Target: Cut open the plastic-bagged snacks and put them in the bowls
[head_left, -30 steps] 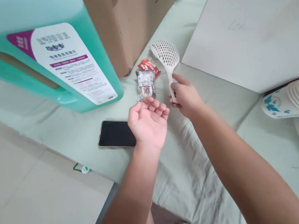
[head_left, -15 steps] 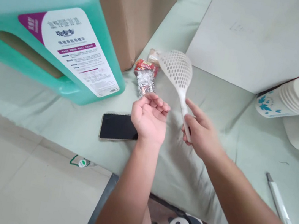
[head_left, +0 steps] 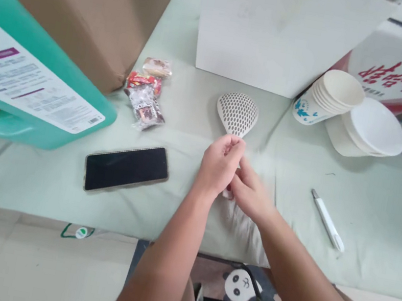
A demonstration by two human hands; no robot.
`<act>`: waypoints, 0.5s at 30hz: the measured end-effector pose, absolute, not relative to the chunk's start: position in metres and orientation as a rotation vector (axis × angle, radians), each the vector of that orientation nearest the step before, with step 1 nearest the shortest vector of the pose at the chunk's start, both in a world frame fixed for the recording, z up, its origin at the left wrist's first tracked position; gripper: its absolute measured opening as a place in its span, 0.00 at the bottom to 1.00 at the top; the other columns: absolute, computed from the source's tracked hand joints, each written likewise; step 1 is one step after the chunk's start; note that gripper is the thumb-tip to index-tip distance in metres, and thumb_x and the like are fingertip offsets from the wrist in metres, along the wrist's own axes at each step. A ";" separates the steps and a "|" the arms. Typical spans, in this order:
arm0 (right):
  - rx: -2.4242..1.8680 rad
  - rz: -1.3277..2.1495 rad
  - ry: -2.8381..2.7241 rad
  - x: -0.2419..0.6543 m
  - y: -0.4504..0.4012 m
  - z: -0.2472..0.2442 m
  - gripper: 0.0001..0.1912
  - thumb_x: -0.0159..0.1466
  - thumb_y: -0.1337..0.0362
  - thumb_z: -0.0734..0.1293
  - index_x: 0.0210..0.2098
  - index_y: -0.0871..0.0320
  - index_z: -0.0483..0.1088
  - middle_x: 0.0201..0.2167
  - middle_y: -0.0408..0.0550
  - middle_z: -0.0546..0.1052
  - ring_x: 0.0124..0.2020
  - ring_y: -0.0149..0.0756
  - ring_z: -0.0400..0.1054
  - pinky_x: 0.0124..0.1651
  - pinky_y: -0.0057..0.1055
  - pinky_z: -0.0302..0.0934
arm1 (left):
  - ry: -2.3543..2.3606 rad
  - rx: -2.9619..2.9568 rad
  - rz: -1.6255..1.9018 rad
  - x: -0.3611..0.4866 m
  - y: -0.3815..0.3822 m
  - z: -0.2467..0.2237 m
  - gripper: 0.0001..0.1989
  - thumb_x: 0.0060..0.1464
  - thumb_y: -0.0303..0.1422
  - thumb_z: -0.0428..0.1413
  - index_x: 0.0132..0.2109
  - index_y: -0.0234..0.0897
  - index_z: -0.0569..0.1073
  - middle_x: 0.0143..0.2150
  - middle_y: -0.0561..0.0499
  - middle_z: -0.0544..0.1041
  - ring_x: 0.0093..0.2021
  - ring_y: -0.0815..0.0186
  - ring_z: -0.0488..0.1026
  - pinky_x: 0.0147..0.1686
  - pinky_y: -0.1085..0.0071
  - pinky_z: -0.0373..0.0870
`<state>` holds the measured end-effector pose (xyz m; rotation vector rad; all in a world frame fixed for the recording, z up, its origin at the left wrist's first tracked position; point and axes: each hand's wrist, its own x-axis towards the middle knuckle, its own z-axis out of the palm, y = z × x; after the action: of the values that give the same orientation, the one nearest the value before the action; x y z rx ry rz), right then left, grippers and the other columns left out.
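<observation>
A white slotted skimmer [head_left: 237,113] with a round, hole-filled head points away from me over the cloth-covered table. Its handle runs back through both hands. My left hand [head_left: 221,162] is closed on the upper handle, just below the head. My right hand [head_left: 252,188] grips the handle lower down, touching the left hand, and the handle's end shows a little beneath the fingers. A black phone [head_left: 126,168] lies left of my hands, and a white pen-like cutter [head_left: 327,220] lies to their right.
Wrapped snacks [head_left: 146,102] lie beside a cardboard box [head_left: 105,9]. A green liquid jug [head_left: 34,126] stands at the left. A white box [head_left: 251,40] is at the back; stacked paper cups [head_left: 317,106] and white bowls [head_left: 356,131] stand at the right.
My left hand, open half a second ago, has moved right and closed on the skimmer's handle. The skimmer has come down and turned more upright in view. The camera view has shifted right.
</observation>
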<state>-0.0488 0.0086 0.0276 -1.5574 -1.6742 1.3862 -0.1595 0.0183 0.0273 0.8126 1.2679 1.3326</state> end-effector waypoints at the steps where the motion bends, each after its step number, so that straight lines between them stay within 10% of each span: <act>1: -1.595 1.367 -1.790 -0.042 0.008 0.031 0.26 0.66 0.61 0.63 0.63 0.53 0.72 0.25 0.41 0.77 0.24 0.35 0.70 0.29 0.31 0.62 | 1.320 0.831 1.329 -0.156 0.020 0.027 0.09 0.59 0.34 0.56 0.30 0.39 0.72 0.27 0.55 0.70 0.31 0.67 0.66 0.34 0.70 0.62; 7: -1.673 1.304 -2.017 0.024 -0.004 0.049 0.20 0.67 0.58 0.64 0.55 0.53 0.78 0.46 0.50 0.85 0.25 0.31 0.71 0.35 0.34 0.65 | 1.427 0.888 1.381 -0.136 0.027 0.026 0.09 0.58 0.34 0.57 0.29 0.40 0.74 0.25 0.56 0.70 0.29 0.68 0.66 0.31 0.71 0.62; 15: -1.652 1.224 -1.367 0.108 -0.017 0.042 0.11 0.60 0.54 0.69 0.35 0.54 0.75 0.21 0.41 0.74 0.23 0.34 0.71 0.30 0.33 0.66 | 1.353 1.113 1.354 -0.090 0.027 0.018 0.05 0.53 0.36 0.66 0.32 0.40 0.82 0.31 0.52 0.81 0.32 0.67 0.75 0.36 0.72 0.72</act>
<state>0.1082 -0.0172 0.0419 -1.6521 -1.3672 1.2240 -0.0895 0.0269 0.0177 1.1127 1.3528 1.3539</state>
